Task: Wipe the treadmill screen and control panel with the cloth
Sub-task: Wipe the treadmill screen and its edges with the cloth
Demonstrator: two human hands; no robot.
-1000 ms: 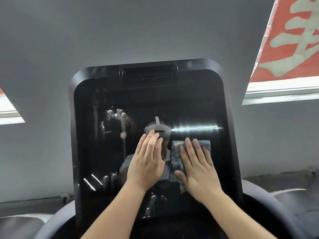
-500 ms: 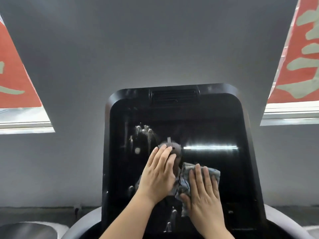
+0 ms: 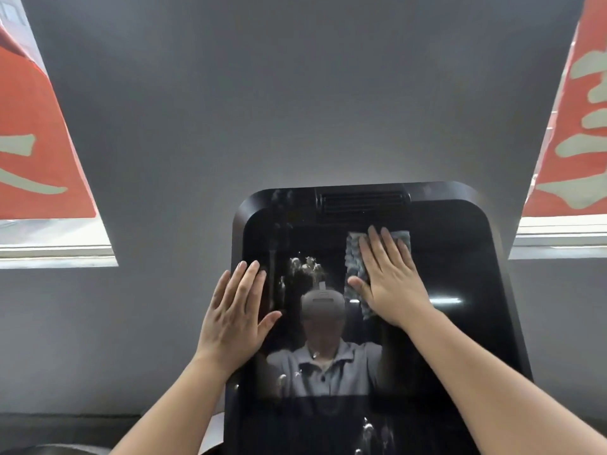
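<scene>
A person's left hand (image 3: 235,315) lies flat, fingers straight, on the left edge of a tall, glossy black treadmill screen (image 3: 460,339), gripping nothing. Up and to its right, the right hand (image 3: 389,277) presses a grey-blue textured cloth (image 3: 354,257) flat to the glass with straight fingers, just below the slotted vent (image 3: 363,202); the cloth's long axis runs up the screen. Beyond stand a grey wall (image 3: 295,93) and red banners (image 3: 33,133) over bright windows (image 3: 56,238).
</scene>
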